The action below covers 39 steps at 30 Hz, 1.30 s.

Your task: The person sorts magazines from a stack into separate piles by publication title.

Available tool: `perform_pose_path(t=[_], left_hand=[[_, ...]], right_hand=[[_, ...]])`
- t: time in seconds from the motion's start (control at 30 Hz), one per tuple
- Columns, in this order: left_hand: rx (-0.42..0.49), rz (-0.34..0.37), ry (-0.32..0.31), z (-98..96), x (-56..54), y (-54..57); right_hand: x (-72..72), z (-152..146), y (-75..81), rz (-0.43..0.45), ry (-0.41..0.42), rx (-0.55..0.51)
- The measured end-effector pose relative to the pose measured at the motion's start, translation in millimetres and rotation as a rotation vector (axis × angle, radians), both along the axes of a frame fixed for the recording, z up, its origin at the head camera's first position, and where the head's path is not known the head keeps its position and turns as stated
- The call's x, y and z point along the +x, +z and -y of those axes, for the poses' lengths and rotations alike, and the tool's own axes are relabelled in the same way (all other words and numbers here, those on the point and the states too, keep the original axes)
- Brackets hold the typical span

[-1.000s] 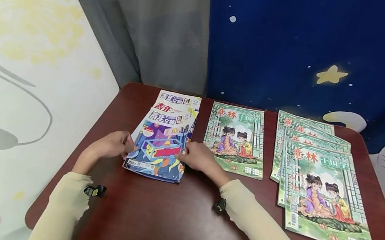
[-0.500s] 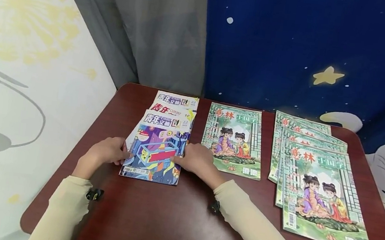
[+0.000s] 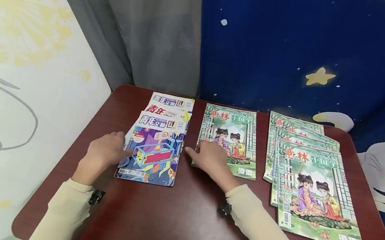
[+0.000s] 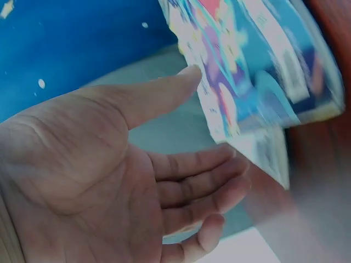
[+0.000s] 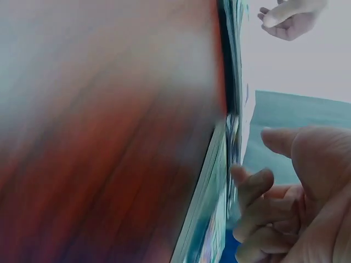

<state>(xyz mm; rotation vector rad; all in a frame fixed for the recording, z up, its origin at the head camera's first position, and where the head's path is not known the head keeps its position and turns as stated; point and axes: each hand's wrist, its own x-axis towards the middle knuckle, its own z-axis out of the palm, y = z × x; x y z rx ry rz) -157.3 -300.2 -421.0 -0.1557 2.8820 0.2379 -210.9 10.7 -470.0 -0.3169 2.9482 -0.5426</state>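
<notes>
On the left of the table lies a fanned pile of magazines with a purple-blue top magazine (image 3: 152,157). My left hand (image 3: 104,153) is at the pile's left edge, its thumb and fingers extended and apart. In the left wrist view the thumb tip overlaps the edge of the top magazine (image 4: 252,60); whether it touches cannot be told. My right hand (image 3: 210,161) hovers off the pile's right side, over the lower left of a single green magazine (image 3: 244,169). In the right wrist view its fingers (image 5: 269,211) are loosely bent and hold nothing.
Several overlapping green magazines (image 3: 319,194) lie fanned on the right of the dark red table (image 3: 181,221). A blue and grey curtain (image 3: 166,34) hangs behind the table, and a white patterned wall (image 3: 7,115) stands at the left.
My right hand has let go of the pile's right edge and moved right. The left hand's fingers have loosened from the left edge. The top magazines sit slightly nearer me, more fanned.
</notes>
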Motion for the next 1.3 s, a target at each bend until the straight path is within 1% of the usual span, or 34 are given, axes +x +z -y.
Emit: perform_pose_path(t=[0.1, 0.17, 0.23, 0.37, 0.53, 0.67, 0.8, 0.9, 0.97, 1.07, 1.17, 1.27, 1.3], left_hand=[[-0.007, -0.087, -0.046, -14.6, -2.4, 2.2], [0.001, -0.15, -0.066, -23.4, -4.8, 3.1], [0.008, -0.19, -0.088, -31.1, -7.9, 4.1], [0.018, -0.206, -0.124, -45.8, -14.6, 4.5], [0.039, -0.221, -0.17, -65.1, -24.9, 0.6], [0.13, -0.195, -0.194, -83.0, -34.5, -4.8], [0.23, -0.124, -0.232, -101.8, -40.8, -9.4], [0.263, -0.083, -0.256, -114.0, -42.8, -11.4], [0.287, -0.075, -0.261, -122.0, -44.7, -13.2], [0.334, -0.084, -0.279, -133.9, -49.2, -15.8], [0.338, -0.079, -0.288, -145.0, -54.7, -17.4], [0.321, -0.055, -0.298, -156.3, -60.7, -18.2], [0.307, -0.043, -0.29, -160.0, -62.1, -18.1]], right_hand=[[-3.6, -15.3, 1.4, -0.005, -0.049, 0.057], [-5.9, -26.9, 1.7, 0.001, -0.073, 0.071], [-7.8, -38.7, 2.6, 0.004, -0.093, 0.078], [-10.8, -61.5, 5.6, -0.022, -0.138, 0.071], [-12.3, -87.6, 11.1, -0.072, -0.186, 0.076], [-10.7, -109.5, 13.6, -0.08, -0.224, 0.078], [-7.6, -130.3, 14.3, -0.054, -0.259, 0.087], [-6.0, -141.6, 13.9, -0.023, -0.273, 0.09], [-5.2, -146.9, 13.2, 0.0, -0.277, 0.087], [-4.3, -150.7, 12.0, 0.018, -0.276, 0.084], [-4.0, -151.7, 10.7, 0.037, -0.283, 0.078], [-3.5, -152.5, 9.7, 0.055, -0.308, 0.073], [-3.1, -152.9, 9.5, 0.061, -0.319, 0.071]])
